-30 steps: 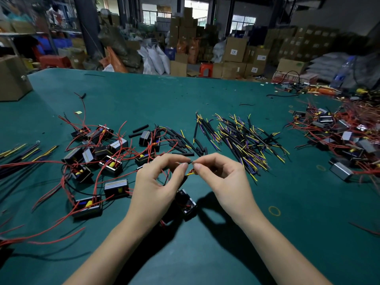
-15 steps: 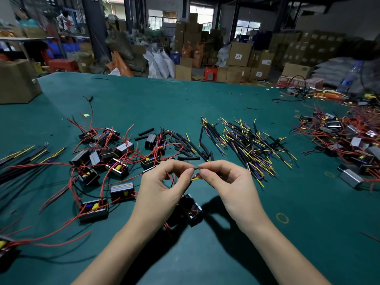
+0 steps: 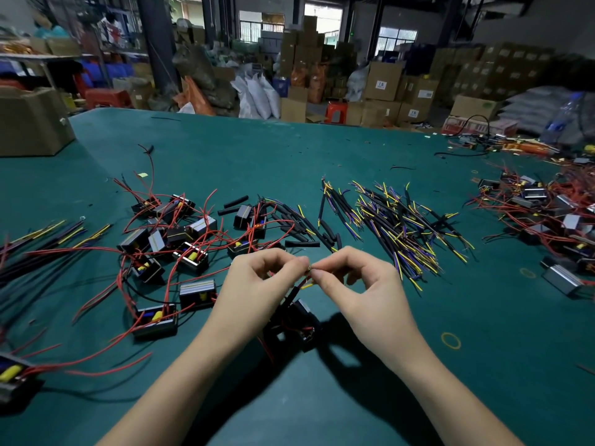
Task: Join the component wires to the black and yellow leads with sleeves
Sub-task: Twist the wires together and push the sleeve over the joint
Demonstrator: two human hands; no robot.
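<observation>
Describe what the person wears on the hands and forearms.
Nothing is worn that shows. The left hand and right hand are bare: no gloves, rings, watch or wristband. Both forearms are bare up to the bottom edge of the picture, no sleeve in view. The nails look short and unpainted.

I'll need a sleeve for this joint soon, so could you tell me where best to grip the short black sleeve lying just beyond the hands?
Pinch the short black sleeve at its middle, from above. It lies flat and apart from the other tubes on the green table, so both long sides look free for the fingertips.
</observation>
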